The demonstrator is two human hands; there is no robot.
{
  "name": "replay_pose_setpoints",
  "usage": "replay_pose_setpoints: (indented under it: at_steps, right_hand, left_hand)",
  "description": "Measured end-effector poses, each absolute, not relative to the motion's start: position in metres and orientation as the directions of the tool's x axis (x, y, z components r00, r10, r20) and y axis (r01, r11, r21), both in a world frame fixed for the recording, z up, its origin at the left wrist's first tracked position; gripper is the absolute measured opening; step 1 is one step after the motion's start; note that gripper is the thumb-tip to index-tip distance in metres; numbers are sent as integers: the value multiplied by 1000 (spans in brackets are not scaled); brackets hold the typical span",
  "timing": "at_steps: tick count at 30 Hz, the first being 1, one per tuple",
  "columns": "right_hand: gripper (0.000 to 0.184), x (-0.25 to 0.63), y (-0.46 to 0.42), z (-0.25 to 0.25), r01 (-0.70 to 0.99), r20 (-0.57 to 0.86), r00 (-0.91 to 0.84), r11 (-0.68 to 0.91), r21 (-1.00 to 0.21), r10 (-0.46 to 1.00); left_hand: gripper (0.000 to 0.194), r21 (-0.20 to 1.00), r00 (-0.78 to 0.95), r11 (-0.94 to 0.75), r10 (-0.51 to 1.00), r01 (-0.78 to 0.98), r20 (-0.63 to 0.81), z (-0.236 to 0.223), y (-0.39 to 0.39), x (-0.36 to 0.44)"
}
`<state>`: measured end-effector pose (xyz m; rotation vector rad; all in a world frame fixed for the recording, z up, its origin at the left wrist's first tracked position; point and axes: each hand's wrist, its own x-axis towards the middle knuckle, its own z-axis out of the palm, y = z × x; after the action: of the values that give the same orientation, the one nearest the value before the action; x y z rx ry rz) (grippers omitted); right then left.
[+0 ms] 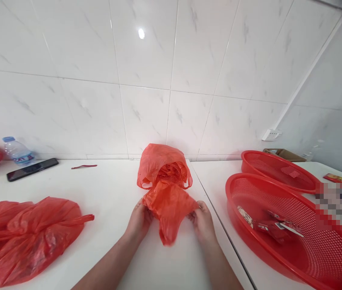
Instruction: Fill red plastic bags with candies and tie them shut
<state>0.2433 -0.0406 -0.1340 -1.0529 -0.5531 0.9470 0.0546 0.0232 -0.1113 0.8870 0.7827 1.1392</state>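
My left hand [139,220] and my right hand [202,221] both pinch a flat red plastic bag [169,209] by its two sides, just above the white table [113,189]. The bag hangs down between my hands. Right behind it stands a larger red bag [161,163] with its mouth open, stuffed with more red bags.
Tied, filled red bags [35,237] lie at the left. A water bottle [17,152], a black phone [32,169] and a red strip [84,166] lie near the tiled wall. Two red mesh baskets [279,169] stand at the right, the nearer basket [310,249] holding small packets [269,226].
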Motion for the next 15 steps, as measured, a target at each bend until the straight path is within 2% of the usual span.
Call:
replay_pose_setpoints:
  at_steps: [5,9,12,14,15]
  right_hand:
    - [13,271,-41,-129,-546,-121,467,179,-818,876]
    - [27,268,-46,-120,-628,-134,345,123,-769,929]
    - [29,264,-48,-116,-694,-143,289,104,-712,947]
    - [29,263,-48,-115,-715,-161,274,89,-693,948]
    - [31,262,-49,-114,-716,-171,263,73,-694,950]
  left_hand:
    - [21,859,86,171,985,-482,-148,-117,45,42]
    - [29,900,23,133,990,-415,-136,-120,46,38]
    - [44,947,-55,75,994,-311,-97,-117,42,34]
    - [59,980,-133,-54,991,-190,29,-113,37,32]
    - [63,982,-145,-173,977,-82,160,-110,34,32]
